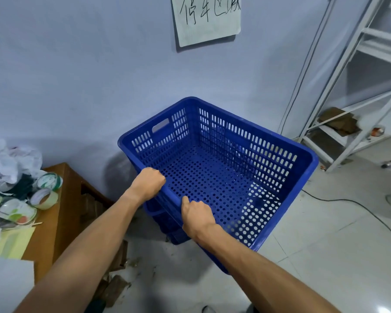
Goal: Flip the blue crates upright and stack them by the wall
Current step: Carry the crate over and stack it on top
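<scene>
A blue perforated crate (224, 168) is upright, open side up, close to the pale wall (77, 75). It rests on top of another blue crate (167, 224), of which only part shows under its near left side. My left hand (148, 182) is closed over the near rim towards the left. My right hand (196, 216) is closed over the same rim further right. The top crate is empty.
A brown wooden table (63, 199) at the left holds tape rolls (44, 198), bags and paper. White metal shelving (348, 98) stands at the right, with cables on the tiled floor (325, 245). Cardboard scraps (115, 288) lie by the table. A handwritten sign (207, 19) hangs above.
</scene>
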Motion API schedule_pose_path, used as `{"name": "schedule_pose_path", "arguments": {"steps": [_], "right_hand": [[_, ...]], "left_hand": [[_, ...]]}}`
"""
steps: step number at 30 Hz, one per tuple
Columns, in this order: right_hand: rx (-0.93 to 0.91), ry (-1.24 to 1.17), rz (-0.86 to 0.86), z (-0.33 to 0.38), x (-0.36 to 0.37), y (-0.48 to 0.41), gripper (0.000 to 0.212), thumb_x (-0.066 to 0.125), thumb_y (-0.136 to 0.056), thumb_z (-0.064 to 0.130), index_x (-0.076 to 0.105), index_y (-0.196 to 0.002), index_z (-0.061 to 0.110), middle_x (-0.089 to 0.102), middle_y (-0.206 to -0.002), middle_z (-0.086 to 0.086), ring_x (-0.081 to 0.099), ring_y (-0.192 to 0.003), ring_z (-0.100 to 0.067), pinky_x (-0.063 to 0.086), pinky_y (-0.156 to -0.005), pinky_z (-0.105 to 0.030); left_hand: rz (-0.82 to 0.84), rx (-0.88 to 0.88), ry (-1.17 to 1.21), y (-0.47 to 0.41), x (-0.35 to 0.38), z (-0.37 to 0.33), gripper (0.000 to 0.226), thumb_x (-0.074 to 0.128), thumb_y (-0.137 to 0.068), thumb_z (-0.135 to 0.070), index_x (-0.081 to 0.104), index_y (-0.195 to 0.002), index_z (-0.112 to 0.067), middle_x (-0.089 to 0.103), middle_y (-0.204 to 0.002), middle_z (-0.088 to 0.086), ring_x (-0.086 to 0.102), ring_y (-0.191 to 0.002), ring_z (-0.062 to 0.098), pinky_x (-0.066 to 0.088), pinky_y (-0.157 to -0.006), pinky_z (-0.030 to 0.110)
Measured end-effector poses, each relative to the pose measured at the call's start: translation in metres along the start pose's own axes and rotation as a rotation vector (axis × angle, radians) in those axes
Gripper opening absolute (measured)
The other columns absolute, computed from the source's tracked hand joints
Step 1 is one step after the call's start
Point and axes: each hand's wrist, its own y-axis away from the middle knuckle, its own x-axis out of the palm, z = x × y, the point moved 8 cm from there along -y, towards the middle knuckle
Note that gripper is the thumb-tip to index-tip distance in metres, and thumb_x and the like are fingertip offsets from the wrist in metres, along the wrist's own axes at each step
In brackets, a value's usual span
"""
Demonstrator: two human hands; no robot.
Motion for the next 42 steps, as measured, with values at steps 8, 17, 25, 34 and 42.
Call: {"name": "schedule_pose_path", "arguments": {"steps": [8, 17, 25, 34, 42], "right_hand": [[-0.195, 0.159, -0.094, -0.025, -0.028, 0.011, 0.014, 0.047, -0.090, 0.006, 0.038, -0.101, 0.010, 0.043, -0.061, -0.002, 0.033, -0.045, -0.019, 0.019, -0.043, -0.033], [-0.335, 0.230, -0.100, -0.086, -0.049, 0.007, 0.026, 0.051, -0.086, 0.014, 0.034, -0.106, 0.016, 0.060, -0.091, -0.007, 0.051, -0.056, -0.033, 0.030, -0.051, -0.040], [-0.385, 0.416, -0.089, -0.158, -0.061, -0.016, 0.027, 0.048, -0.095, 0.017, 0.034, -0.118, 0.020, 0.055, -0.095, -0.001, 0.059, -0.064, -0.029, 0.042, -0.050, -0.039], [-0.444, 0.451, -0.054, -0.218, -0.058, -0.023, 0.015, 0.040, -0.099, 0.019, 0.037, -0.114, 0.018, 0.054, -0.086, -0.003, 0.054, -0.060, -0.027, 0.035, -0.049, -0.038], [-0.531, 0.322, 0.098, -0.200, -0.040, -0.033, 0.030, 0.053, -0.087, 0.037, 0.048, -0.108, 0.016, 0.062, -0.093, -0.006, 0.061, -0.078, -0.031, 0.045, -0.062, -0.037]], "left_hand": [[-0.040, 0.000, 0.098, 0.004, -0.018, -0.011, 0.007, 0.055, -0.079, -0.016, 0.059, -0.077, -0.020, 0.067, -0.076, -0.003, 0.059, -0.066, 0.018, 0.047, -0.060, 0.033], [-0.082, -0.147, 0.271, 0.004, -0.043, -0.034, 0.014, 0.055, -0.084, -0.014, 0.058, -0.074, -0.024, 0.050, -0.058, -0.005, 0.041, -0.050, 0.014, 0.030, -0.047, 0.029], [-0.093, -0.257, 0.504, -0.005, -0.072, -0.075, 0.005, 0.057, -0.085, -0.016, 0.059, -0.082, -0.020, 0.050, -0.060, -0.003, 0.047, -0.056, 0.020, 0.039, -0.053, 0.033], [-0.075, -0.292, 0.673, -0.015, -0.063, -0.101, 0.021, 0.056, -0.087, -0.040, 0.060, -0.098, -0.023, 0.057, -0.065, -0.006, 0.054, -0.057, 0.016, 0.042, -0.054, 0.029], [0.195, -0.396, 0.527, 0.013, -0.021, -0.091, 0.026, 0.058, -0.095, -0.043, 0.065, -0.101, -0.020, 0.063, -0.083, 0.000, 0.058, -0.077, 0.020, 0.051, -0.071, 0.035]]}}
